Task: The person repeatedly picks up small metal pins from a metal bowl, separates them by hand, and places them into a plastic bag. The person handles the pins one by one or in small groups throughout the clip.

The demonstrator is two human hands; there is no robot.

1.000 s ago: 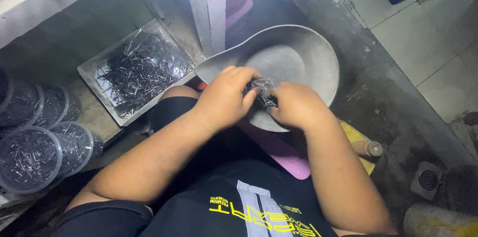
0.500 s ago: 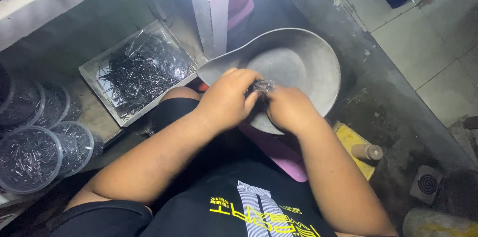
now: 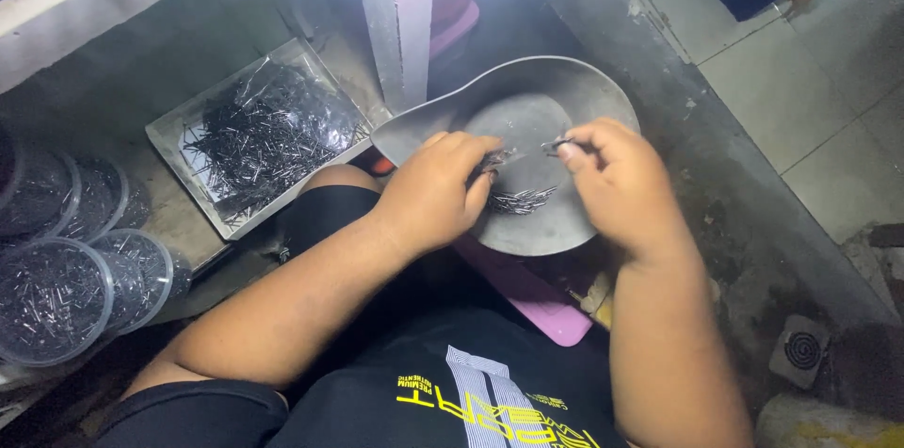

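Note:
A grey metal scoop pan [image 3: 527, 90] rests on my lap with a small pile of thin metal pins [image 3: 521, 200] in its middle. My left hand [image 3: 438, 189] is over the pan's near left side, fingers pinched on a small bunch of pins. To the right, my right hand [image 3: 617, 180] hovers above the pan, its thumb and forefinger gripping a few pins at the tips. A short gap separates the two hands.
A rectangular tray [image 3: 264, 133] full of dark pins sits at the left. Several round clear tubs [image 3: 56, 293] of pins stand at the far left. A white post [image 3: 395, 15] rises behind the pan. A pink stool edge [image 3: 537, 302] shows beneath. Tiled floor and a drain [image 3: 800, 349] lie right.
My hands were pressed together on one bunch of pins over the pan; now they have drawn apart, each keeping some pins. The view has shifted slightly.

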